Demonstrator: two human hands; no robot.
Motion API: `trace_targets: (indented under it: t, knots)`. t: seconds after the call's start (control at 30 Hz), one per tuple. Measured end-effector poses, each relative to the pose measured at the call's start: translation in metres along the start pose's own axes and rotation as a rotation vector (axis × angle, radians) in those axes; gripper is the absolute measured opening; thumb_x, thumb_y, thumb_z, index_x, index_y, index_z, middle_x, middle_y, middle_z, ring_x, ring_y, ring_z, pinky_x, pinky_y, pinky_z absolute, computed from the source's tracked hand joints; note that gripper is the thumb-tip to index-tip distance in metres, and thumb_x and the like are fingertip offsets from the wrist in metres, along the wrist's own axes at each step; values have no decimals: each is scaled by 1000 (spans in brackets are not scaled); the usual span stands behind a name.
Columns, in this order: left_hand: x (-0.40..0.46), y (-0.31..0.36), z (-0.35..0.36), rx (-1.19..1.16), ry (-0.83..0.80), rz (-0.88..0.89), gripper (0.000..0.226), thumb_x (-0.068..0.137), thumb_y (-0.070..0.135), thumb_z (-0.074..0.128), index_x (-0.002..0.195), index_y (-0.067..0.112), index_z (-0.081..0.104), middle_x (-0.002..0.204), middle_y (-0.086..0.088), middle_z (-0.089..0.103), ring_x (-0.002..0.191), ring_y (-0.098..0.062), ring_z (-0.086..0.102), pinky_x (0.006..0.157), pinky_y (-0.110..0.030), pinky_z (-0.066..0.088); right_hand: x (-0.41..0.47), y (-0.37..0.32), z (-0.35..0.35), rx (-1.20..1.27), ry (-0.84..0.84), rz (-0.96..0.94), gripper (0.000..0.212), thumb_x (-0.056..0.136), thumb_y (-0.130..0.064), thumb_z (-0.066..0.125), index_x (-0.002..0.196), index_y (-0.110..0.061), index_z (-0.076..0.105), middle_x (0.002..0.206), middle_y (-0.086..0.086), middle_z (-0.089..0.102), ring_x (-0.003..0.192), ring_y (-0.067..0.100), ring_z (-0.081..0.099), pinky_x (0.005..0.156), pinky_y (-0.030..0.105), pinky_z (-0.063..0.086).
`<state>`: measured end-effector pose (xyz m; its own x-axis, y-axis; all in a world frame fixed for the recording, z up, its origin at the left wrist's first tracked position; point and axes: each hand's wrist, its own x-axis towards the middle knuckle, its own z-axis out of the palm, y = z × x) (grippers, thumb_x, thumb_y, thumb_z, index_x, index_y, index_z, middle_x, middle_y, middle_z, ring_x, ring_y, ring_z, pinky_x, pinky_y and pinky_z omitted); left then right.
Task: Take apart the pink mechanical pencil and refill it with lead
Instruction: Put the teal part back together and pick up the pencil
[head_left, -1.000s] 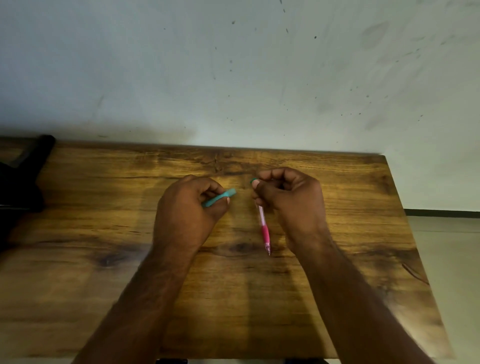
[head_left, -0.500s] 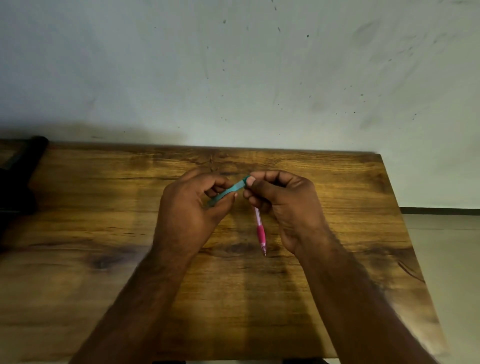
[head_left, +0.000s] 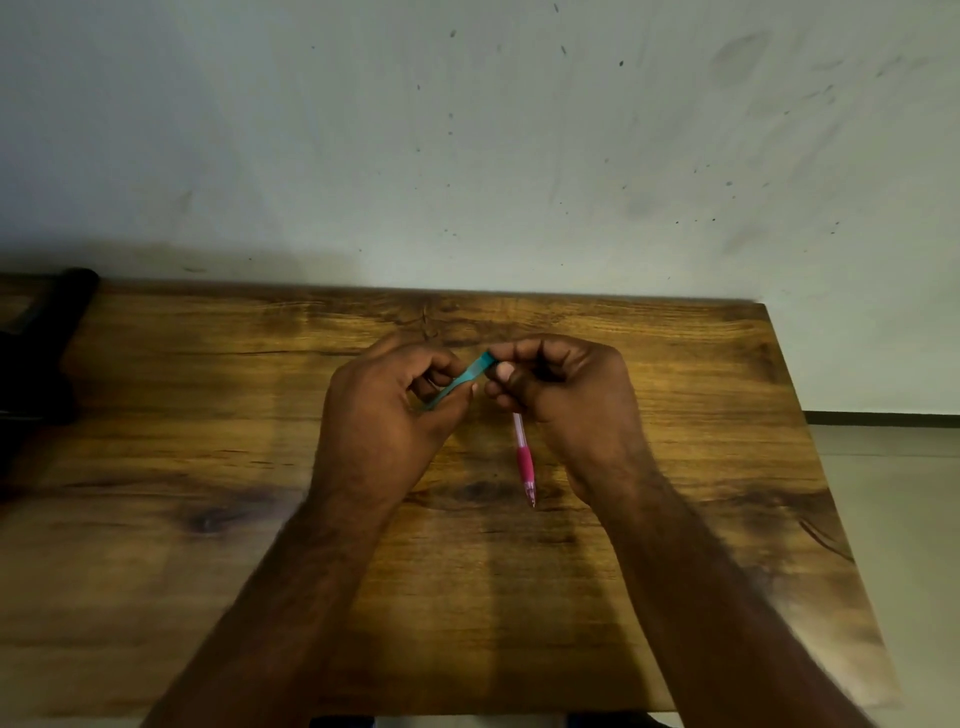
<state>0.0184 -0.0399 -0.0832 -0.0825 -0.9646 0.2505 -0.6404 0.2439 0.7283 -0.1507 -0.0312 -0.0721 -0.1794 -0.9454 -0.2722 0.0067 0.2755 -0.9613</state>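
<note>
Above the middle of the wooden table (head_left: 208, 395), my left hand (head_left: 384, 410) grips a slim teal lead case (head_left: 460, 382), tilted with its upper end pointing right. That end meets the fingertips of my right hand (head_left: 566, 389). The pink mechanical pencil (head_left: 523, 457) hangs from my right fist, its tip pointing down toward me, its clear barrel and pink grip showing below the palm. The pencil's top end is hidden inside my curled fingers.
A dark object (head_left: 36, 343) lies at the table's far left edge. A pale speckled wall (head_left: 467, 156) stands right behind the table. The table's right edge (head_left: 810, 467) drops off to a light floor.
My hands came together: the teal case in my left hand moved right and up until its end reached my right fingertips. The pencil stayed hanging in my right hand.
</note>
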Motion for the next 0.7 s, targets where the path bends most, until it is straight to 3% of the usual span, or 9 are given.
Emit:
trace_targets:
  t: [0.13, 0.23, 0.33, 0.4, 0.5, 0.6, 0.7]
  knots:
    - [-3, 4, 4, 7, -10, -97, 34, 79, 26, 84, 111, 25, 73, 85, 17, 66, 73, 3, 63, 63, -17, 54, 1, 5, 3, -107, -37, -13, 23, 94, -1, 71, 108, -17, 79, 104, 0, 80, 94, 11, 77, 77, 25, 62]
    - [-4, 6, 8, 20, -14, -188, 42, 80, 27, 84, 119, 25, 68, 83, 14, 64, 73, 0, 63, 65, -21, 55, 4, 10, 3, -317, 52, -86, 28, 93, -11, 75, 119, -20, 77, 108, -8, 77, 99, 5, 73, 85, 26, 62]
    - [-5, 8, 10, 73, -26, -278, 47, 82, 30, 83, 124, 24, 64, 79, 12, 62, 73, -3, 62, 68, -28, 57, 5, 12, -1, -467, 148, -141, 25, 93, -17, 76, 118, -24, 76, 98, -16, 74, 91, -6, 67, 79, 16, 57]
    - [-6, 8, 11, 119, -36, -292, 48, 83, 30, 81, 127, 23, 62, 79, 11, 62, 73, -4, 60, 65, -25, 50, 3, 13, -2, -562, 172, -182, 22, 93, -18, 75, 113, -26, 76, 91, -21, 70, 84, -8, 64, 72, 11, 51]
    - [-8, 10, 13, 169, -47, -302, 49, 84, 31, 80, 129, 23, 61, 82, 9, 63, 74, -6, 60, 63, -22, 44, 1, 14, 1, -713, 152, -209, 30, 90, -19, 77, 119, -24, 74, 99, -13, 69, 86, 2, 64, 71, 17, 50]
    - [-8, 10, 14, 203, -54, -328, 50, 85, 35, 78, 129, 23, 59, 86, 7, 65, 78, -12, 63, 70, -29, 52, 0, 15, 5, -825, 114, -226, 39, 87, -21, 80, 124, -22, 70, 114, 0, 67, 99, 18, 66, 81, 31, 55]
    - [-8, 9, 14, 221, -45, -336, 51, 84, 37, 78, 129, 22, 59, 88, 4, 67, 81, -16, 64, 73, -30, 52, -3, 15, 8, -890, 116, -261, 40, 85, -20, 79, 124, -22, 68, 115, 2, 66, 99, 22, 66, 77, 26, 47]
